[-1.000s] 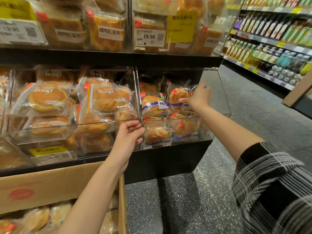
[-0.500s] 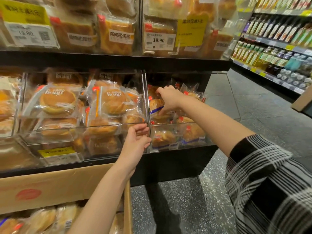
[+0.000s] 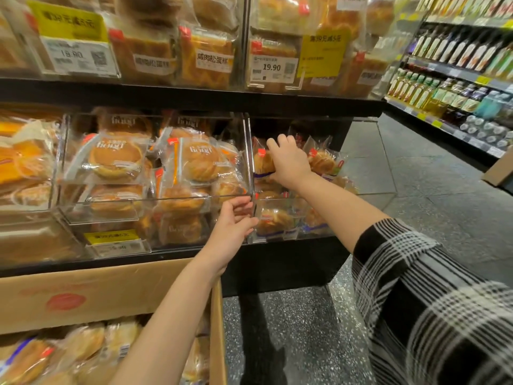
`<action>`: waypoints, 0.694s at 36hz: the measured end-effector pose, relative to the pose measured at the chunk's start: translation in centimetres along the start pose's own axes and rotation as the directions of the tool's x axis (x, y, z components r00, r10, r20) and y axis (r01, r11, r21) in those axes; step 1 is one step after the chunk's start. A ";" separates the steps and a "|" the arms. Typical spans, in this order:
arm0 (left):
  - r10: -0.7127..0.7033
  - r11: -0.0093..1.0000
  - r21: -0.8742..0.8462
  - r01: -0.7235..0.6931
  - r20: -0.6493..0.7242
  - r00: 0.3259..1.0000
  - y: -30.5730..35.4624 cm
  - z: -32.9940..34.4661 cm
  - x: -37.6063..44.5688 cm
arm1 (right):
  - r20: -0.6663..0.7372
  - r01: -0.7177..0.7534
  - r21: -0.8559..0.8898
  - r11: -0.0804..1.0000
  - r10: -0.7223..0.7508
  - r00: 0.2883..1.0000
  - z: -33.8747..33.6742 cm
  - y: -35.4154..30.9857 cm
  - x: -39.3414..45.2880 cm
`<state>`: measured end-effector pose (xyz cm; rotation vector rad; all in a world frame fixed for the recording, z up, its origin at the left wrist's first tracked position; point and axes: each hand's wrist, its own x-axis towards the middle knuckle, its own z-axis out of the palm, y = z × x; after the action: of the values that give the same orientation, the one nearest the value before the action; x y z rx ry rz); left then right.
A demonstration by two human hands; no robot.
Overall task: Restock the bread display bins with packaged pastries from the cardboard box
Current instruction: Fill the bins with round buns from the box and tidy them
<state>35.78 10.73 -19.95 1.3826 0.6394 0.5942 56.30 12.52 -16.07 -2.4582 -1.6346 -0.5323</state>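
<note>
My right hand [image 3: 288,159] reaches into the right clear display bin [image 3: 369,197] and grips a packaged pastry [image 3: 262,162] at the bin's left side, fingers curled over its top. More wrapped pastries [image 3: 323,162] lie beside and below it. My left hand [image 3: 234,226] rests on the front rim where the right bin meets the middle bin [image 3: 133,202], fingers loosely bent on the clear edge. The cardboard box [image 3: 105,293] stands at lower left below the shelf, with several packaged pastries [image 3: 83,348] inside.
An upper shelf holds bagged loaves behind price tags [image 3: 273,68]. Round buns fill the middle bin and another bin at far left [image 3: 25,168]. A drinks shelf [image 3: 458,87] lines the aisle at right. Speckled floor [image 3: 291,329] lies open to the right of the box.
My right hand moved from the bin's right side to its left and closed over a pastry there. My left hand stayed at the bin rim.
</note>
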 end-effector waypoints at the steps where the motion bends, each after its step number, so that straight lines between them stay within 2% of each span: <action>1: 0.001 1.000 0.021 -0.001 0.005 1.000 0.1 -0.1 -0.2 | 0.026 -0.017 0.016 1.000 0.016 1.000 -0.3 -0.1 -0.2; 5: -0.025 0.991 0.133 0.022 0.018 1.000 0.4 -1.0 -0.8 | 0.088 -0.148 0.133 0.980 0.137 0.987 -1.6 -0.7 -1.5; 9: -0.119 0.960 0.262 0.099 0.060 0.991 0.2 -2.5 -1.7 | -0.083 -0.259 0.267 0.928 0.290 0.953 -3.5 -2.3 -3.5; 12: -0.227 0.908 0.391 0.153 0.151 0.962 0.1 -3.7 -2.7 | -0.216 -0.191 0.360 0.913 0.281 0.935 -4.9 -4.1 -5.7; 14: -0.314 0.822 0.553 0.137 0.240 0.919 0.0 -4.7 -3.5 | -0.255 -0.115 0.462 0.879 0.256 0.932 -5.6 -6.0 -7.2; 16: -0.412 0.672 0.737 0.074 0.289 0.864 -0.1 -5.8 -4.3 | -0.244 -0.042 0.575 0.817 0.220 0.944 -6.2 -8.2 -8.9; 18: -0.518 0.470 0.883 -0.005 0.281 0.808 -0.2 -6.9 -5.2 | -0.202 0.019 0.642 0.767 0.145 0.969 -6.5 -10.4 -10.2; 20: -0.624 0.319 0.948 -0.002 0.212 0.752 -0.2 -8.2 -5.9 | -0.130 0.057 0.653 0.755 0.038 0.991 -6.4 -12.4 -11.0; 22: -0.706 0.263 0.962 0.076 0.139 0.695 -0.5 -9.7 -6.7 | -0.017 0.051 0.672 0.739 -0.053 0.998 -5.9 -14.2 -11.7; 25: -0.695 0.238 0.967 0.092 0.104 0.711 -1.2 -12.4 -7.7 | 0.140 0.062 0.661 0.748 -0.204 0.969 -4.8 -17.0 -12.7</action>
<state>21.55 13.66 -21.61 2.1989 0.8909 -0.8248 35.40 6.87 -17.58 -1.9132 -1.6939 0.2753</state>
